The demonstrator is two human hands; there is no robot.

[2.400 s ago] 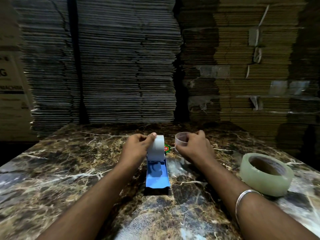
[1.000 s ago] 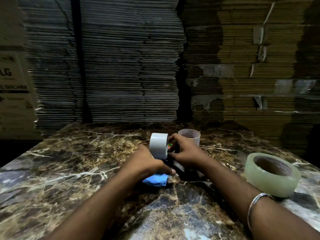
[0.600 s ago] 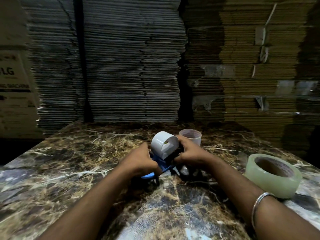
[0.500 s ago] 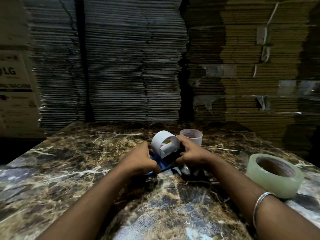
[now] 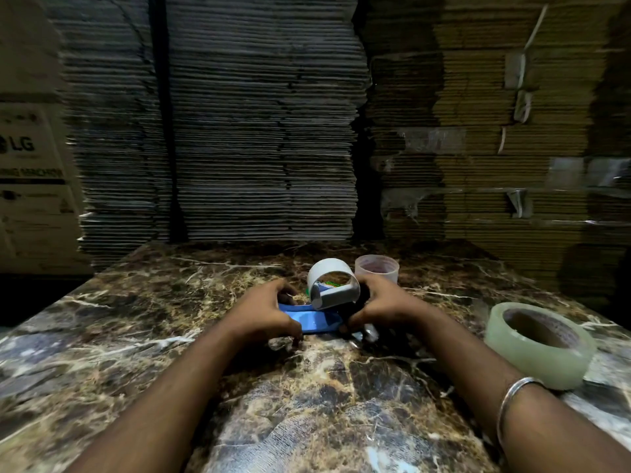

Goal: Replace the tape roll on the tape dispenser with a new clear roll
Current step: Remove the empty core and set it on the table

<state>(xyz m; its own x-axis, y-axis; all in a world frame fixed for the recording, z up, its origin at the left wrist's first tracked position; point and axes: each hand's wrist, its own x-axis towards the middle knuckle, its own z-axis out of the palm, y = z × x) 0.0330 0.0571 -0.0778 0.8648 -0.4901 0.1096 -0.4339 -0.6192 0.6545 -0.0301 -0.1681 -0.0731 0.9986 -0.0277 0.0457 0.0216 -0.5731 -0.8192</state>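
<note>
The blue tape dispenser (image 5: 312,321) lies tipped on its side at the middle of the marble table (image 5: 136,336). A thin white spent roll core (image 5: 333,285) sits at its far end, its open ring turned toward me. My left hand (image 5: 264,314) grips the blue body from the left. My right hand (image 5: 380,307) holds the dispenser's dark right side just below the core. The new clear tape roll (image 5: 541,343) lies flat on the table to the right, apart from both hands.
A small translucent plastic cup (image 5: 377,268) stands just behind my right hand. Tall stacks of flattened cardboard (image 5: 259,124) wall off the table's far edge. A printed carton (image 5: 30,186) stands at the left. A metal bangle (image 5: 512,401) circles my right wrist.
The dispenser has been turned from upright onto its side, so the white core's opening now faces me. My right hand left the cup and took hold of the dispenser.
</note>
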